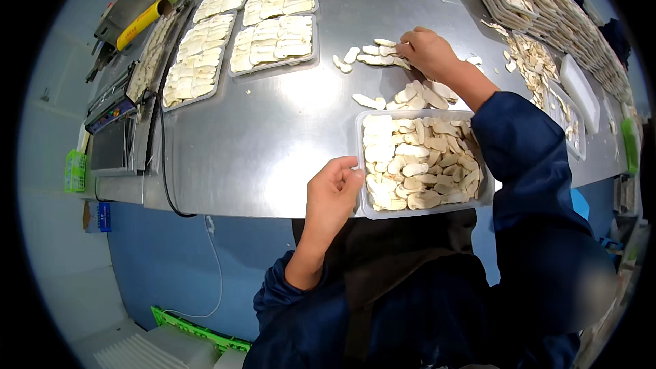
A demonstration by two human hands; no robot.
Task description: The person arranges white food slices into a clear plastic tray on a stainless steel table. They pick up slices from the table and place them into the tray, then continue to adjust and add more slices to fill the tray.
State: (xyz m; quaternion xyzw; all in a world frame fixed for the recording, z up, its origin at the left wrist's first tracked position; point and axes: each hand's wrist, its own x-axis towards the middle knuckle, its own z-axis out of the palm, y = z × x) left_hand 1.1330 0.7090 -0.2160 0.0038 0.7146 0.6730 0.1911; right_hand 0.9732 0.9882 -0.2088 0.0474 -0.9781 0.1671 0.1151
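A clear plastic tray stands at the table's near edge, full of pale, flat, elongated slices. Down its left side the slices lie in a neat column; elsewhere they are jumbled. My left hand is at the tray's left rim, fingers curled and thumb against the edge. Beyond the tray, my right hand reaches down to a small group of loose slices, its fingers closed around a slice there; the fingertips are partly hidden. Another small heap of slices lies between that hand and the tray.
Several trays of neatly rowed slices stand at the back left. A black cable runs beside a machine at left. Stacked trays, a scattered slice pile and a white upright tray occupy the right.
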